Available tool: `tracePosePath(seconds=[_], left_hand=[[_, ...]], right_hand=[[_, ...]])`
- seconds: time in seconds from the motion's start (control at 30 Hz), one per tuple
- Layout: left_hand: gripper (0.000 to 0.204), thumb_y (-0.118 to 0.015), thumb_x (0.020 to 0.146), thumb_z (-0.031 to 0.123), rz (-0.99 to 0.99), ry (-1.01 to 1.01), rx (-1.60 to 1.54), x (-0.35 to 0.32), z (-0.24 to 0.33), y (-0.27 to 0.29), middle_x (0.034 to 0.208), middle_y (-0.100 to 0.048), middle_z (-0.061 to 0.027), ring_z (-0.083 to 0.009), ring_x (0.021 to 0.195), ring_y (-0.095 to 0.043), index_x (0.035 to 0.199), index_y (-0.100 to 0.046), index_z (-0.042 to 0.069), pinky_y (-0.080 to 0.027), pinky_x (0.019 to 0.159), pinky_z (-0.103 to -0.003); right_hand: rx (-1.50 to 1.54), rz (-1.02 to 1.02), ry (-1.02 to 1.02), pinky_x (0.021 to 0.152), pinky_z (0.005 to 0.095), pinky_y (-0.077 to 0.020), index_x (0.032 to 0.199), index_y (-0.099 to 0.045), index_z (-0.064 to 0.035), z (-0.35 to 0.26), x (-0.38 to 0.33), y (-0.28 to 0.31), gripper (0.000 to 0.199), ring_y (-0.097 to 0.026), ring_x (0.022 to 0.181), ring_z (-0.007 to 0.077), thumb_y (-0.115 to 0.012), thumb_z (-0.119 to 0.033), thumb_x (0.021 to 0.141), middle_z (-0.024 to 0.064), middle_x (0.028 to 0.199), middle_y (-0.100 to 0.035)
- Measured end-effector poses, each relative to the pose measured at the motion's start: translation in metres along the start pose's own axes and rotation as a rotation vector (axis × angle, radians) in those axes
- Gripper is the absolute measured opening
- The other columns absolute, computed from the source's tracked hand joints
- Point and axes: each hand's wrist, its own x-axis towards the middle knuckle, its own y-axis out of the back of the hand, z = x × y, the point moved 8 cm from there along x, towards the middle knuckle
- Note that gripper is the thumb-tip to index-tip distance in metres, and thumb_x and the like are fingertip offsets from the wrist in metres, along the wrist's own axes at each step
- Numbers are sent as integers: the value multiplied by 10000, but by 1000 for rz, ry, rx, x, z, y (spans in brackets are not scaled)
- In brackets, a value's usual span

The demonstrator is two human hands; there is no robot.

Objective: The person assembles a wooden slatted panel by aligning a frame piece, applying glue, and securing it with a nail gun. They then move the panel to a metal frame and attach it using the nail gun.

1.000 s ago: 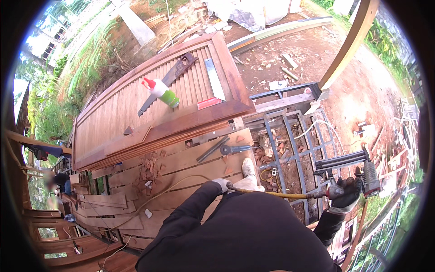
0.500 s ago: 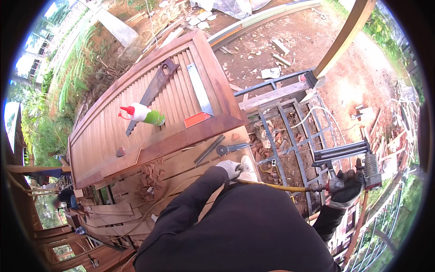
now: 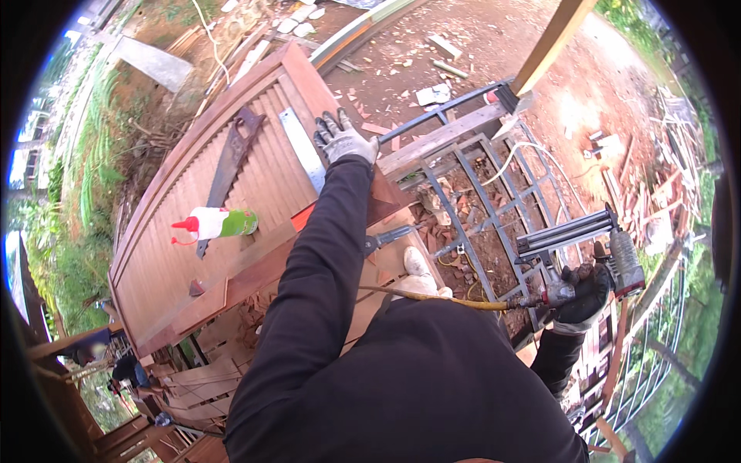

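Note:
My left hand, in a grey and black glove, lies with fingers spread on the right-hand frame rail of a louvred wooden panel. At the right, my gloved right hand is wrapped round the handle of a nail gun, held out beside me away from the panel. A yellow air hose runs from it across my front. On the panel lie a handsaw, a metal try square, partly behind my left arm, and a glue bottle with a red cap.
A grey tool rests on the boards by my shoe. To the right stands a metal grid frame over rubble, with a wooden post beyond. Wood scraps litter the ground. Another person is at the far lower left.
My left hand has left the hose near my waist and reached forward onto the panel's frame, opening out. The nail gun stays in my right hand. The view has shifted slightly.

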Motion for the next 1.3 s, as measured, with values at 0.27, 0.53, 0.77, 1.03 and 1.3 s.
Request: tracePosePath(seconds=[0.27, 0.53, 0.77, 1.03, 1.3], left_hand=[[875, -591, 884, 487, 82, -7, -58, 8, -7, -32, 1638, -187, -261, -467, 1518, -127, 1590, -270, 80, -103, 1196, -655], [869, -585, 867, 412, 40, -88, -220, 1, 1, -8, 1638, -154, -278, -463, 1532, -61, 1559, -283, -19, -18, 1216, -619], [925, -634, 849, 424, 29, -54, -173, 7, -9, -15, 1645, -148, -267, -430, 1542, -56, 1570, -252, -12, -15, 1222, -596], [911, -675, 800, 329, 92, -47, -249, -3, -11, -4, 1633, -163, -278, -431, 1536, -97, 1560, -289, 9, -72, 1221, -601], [960, -720, 742, 226, 11, 242, -333, 2, -18, 5, 1605, -194, -306, -491, 1494, -163, 1576, -275, 58, -164, 1212, -580]], right_hand=[[-126, -63, 111, 714, 338, -504, 1223, -555, -21, -4, 28, -10, 370, -482, 773, 109, -476, -309, 1005, -19, 851, -467], [-106, -309, 236, 616, 367, -515, 1048, -595, -24, 2, 89, -164, 309, -471, 596, 138, -462, -300, 1007, 0, 722, -438], [-127, -635, 128, 705, 385, -565, 1009, -596, -50, 68, 196, -324, 174, -556, 715, 168, -569, -220, 984, 50, 834, -531], [-267, -996, -163, 615, 368, -578, 1283, -555, -7, 211, 258, -510, 365, -558, 638, 158, -590, -134, 944, 36, 745, -515], [-354, -1229, -290, 612, 327, -559, 1000, -615, 47, 307, 288, -581, 208, -636, 643, 187, -593, -147, 926, 91, 791, -619]])
